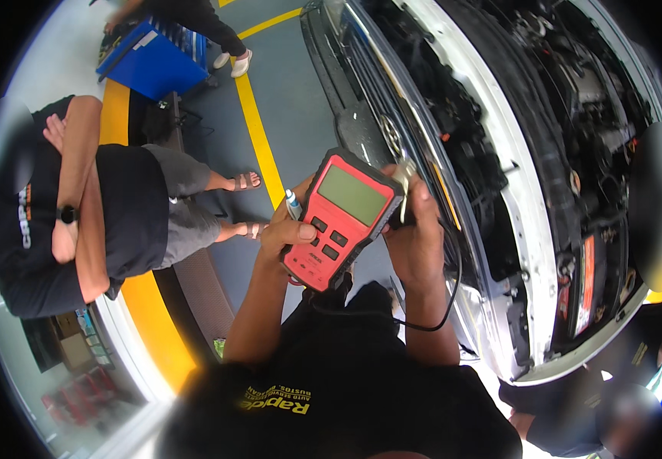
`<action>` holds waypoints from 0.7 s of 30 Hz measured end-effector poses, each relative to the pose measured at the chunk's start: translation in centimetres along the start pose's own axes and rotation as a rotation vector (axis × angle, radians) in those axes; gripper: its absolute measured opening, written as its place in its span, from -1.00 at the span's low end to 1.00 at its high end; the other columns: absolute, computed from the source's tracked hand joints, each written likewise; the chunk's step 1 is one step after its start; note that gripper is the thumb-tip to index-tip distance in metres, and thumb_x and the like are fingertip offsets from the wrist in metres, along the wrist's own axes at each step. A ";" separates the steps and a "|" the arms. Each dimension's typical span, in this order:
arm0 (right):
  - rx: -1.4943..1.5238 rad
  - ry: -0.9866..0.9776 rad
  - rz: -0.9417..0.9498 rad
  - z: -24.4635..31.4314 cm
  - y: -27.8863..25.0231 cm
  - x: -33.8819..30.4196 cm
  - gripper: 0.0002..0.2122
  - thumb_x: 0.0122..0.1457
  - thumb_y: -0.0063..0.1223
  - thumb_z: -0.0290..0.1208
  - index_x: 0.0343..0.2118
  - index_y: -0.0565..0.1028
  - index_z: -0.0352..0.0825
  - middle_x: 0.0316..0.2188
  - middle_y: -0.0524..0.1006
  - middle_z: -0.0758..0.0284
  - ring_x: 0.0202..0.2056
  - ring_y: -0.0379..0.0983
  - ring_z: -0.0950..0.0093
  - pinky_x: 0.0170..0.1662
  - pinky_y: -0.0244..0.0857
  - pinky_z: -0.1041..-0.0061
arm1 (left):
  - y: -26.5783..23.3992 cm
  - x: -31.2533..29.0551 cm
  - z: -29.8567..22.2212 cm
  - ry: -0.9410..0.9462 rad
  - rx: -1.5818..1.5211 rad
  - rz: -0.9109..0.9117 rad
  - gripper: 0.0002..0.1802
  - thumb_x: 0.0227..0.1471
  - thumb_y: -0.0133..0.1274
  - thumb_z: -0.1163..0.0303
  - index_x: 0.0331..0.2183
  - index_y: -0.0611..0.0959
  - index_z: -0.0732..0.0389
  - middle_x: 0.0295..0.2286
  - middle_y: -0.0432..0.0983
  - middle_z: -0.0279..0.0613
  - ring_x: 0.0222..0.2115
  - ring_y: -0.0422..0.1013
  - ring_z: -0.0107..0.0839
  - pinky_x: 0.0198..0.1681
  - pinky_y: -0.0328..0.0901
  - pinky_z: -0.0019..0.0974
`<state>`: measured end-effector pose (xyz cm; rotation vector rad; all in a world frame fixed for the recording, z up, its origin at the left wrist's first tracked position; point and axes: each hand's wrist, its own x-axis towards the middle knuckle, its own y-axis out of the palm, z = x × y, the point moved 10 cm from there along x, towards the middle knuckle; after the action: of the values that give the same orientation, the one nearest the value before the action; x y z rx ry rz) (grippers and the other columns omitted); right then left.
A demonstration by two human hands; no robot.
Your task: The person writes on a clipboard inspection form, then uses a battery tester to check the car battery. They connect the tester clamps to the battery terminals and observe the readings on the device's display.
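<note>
A red handheld battery tester [339, 218] with a black rim, a greyish-green screen and several dark buttons is tilted in front of me. My left hand [281, 239] grips its lower left side, thumb on the button area. A small white-and-blue tube or marker [293, 203] sticks out by the left fingers. Beside the tester's right edge, my right hand [417, 249] is closed on a pale metal clamp [405, 183], partly hidden by the fingers. From near this hand a black cable [430, 327] loops below the forearm toward my body.
To the right, a car's open engine bay [534, 153] holds a battery with an orange label [587, 279]; its front grille [392, 138] is close to my right hand. A person with crossed arms [78, 206] stands at left. Behind are a blue tool cart [155, 61] and another person's legs.
</note>
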<state>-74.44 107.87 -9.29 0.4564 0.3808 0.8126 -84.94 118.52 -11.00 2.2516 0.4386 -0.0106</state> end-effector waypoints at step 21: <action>0.160 0.051 -0.394 -9.1 9.7 52.5 -0.65 0.19 0.27 -0.50 0.03 0.46 -0.37 -0.14 0.56 0.31 -0.10 0.52 0.49 0.04 0.39 0.40 | -28.6 38.9 -32.1 0.145 0.590 -0.318 -0.39 0.42 -0.26 -0.10 0.06 0.56 0.23 -0.48 0.57 -0.31 -0.71 0.04 -0.80 -0.64 0.00 -0.57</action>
<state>-51.63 155.94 -19.63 0.4900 0.5651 0.4128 -61.79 171.35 -16.69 2.7379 0.9714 -0.1612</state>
